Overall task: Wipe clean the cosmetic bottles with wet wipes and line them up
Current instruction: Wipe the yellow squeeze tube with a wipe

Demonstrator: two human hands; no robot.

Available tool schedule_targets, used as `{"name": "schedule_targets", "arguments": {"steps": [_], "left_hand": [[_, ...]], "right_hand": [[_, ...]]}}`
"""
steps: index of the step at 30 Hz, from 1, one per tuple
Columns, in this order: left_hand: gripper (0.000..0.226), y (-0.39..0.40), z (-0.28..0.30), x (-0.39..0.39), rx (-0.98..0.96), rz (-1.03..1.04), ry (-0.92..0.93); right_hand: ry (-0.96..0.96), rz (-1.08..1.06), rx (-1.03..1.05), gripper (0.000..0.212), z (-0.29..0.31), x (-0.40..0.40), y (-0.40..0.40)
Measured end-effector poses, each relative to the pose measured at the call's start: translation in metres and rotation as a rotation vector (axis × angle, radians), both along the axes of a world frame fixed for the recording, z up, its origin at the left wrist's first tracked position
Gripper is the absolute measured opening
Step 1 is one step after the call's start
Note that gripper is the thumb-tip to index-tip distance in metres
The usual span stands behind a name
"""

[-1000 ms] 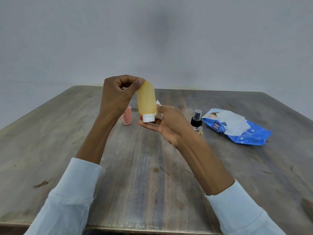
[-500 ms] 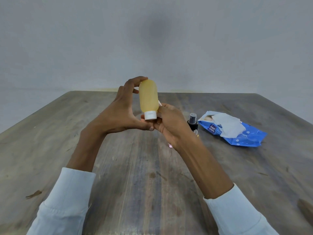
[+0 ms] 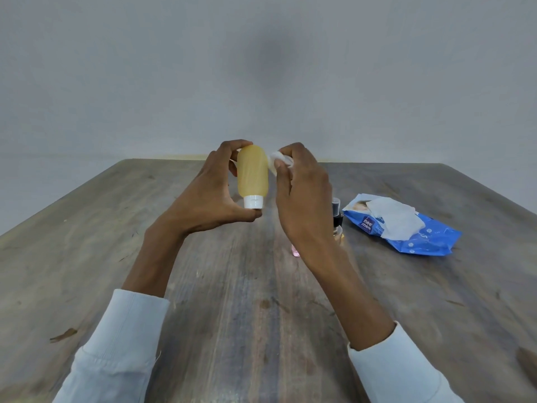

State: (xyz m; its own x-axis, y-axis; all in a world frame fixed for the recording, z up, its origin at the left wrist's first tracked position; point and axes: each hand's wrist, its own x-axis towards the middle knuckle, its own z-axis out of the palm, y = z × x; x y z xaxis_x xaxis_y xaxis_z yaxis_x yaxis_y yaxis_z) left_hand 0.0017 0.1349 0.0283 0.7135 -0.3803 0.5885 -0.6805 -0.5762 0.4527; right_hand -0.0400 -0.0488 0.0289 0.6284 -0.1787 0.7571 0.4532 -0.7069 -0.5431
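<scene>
My left hand [image 3: 212, 196] holds a yellow bottle [image 3: 252, 173] upside down above the table, white cap [image 3: 253, 202] resting on the thumb and fingers over its rounded base. My right hand [image 3: 302, 196] pinches a small white wet wipe [image 3: 277, 159] against the bottle's upper right side. A spray bottle with a black top [image 3: 337, 218] stands on the table behind my right wrist, mostly hidden. A sliver of a pink bottle [image 3: 295, 251] shows just left of that wrist.
A blue wet-wipe pack [image 3: 418, 237] lies at the right on the wooden table [image 3: 232, 301], a white wipe [image 3: 392, 219] sticking out of its opening. A grey wall rises behind the far edge.
My right hand has risen with the wipe from the bottle's cap to its upper side. My left hand now holds the bottle from cap to base. The view tilted upward.
</scene>
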Motion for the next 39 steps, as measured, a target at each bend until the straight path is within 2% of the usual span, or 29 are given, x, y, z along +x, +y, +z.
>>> {"name": "schedule_targets", "arguments": {"steps": [6,9,15,27,30,34,39], "left_hand": [[0.113,-0.001,-0.005,0.001,0.075,-0.037,0.018],[0.112,-0.005,-0.006,-0.001,0.076,-0.074,0.038],[0.111,-0.01,-0.006,-0.003,0.072,-0.085,0.047],[0.105,0.003,-0.008,0.007,-0.061,0.117,-0.068],[0.105,0.001,-0.009,0.006,-0.035,0.131,-0.084],[0.1,-0.008,-0.008,0.0,0.006,0.072,-0.087],[0.096,-0.019,-0.006,-0.008,0.102,-0.012,-0.12]], "right_hand": [[-0.233,-0.094,-0.029,0.02,0.004,0.005,-0.011],[-0.26,-0.064,-0.023,0.022,0.006,0.003,-0.013],[-0.151,0.105,-0.052,0.012,0.003,0.006,-0.012],[0.066,0.373,-0.222,0.026,0.004,-0.002,-0.01],[0.088,0.365,-0.279,0.022,0.005,-0.002,-0.01],[0.054,0.337,-0.209,0.019,0.005,-0.002,-0.011],[-0.053,0.18,-0.126,0.017,0.003,0.005,-0.012]]}}
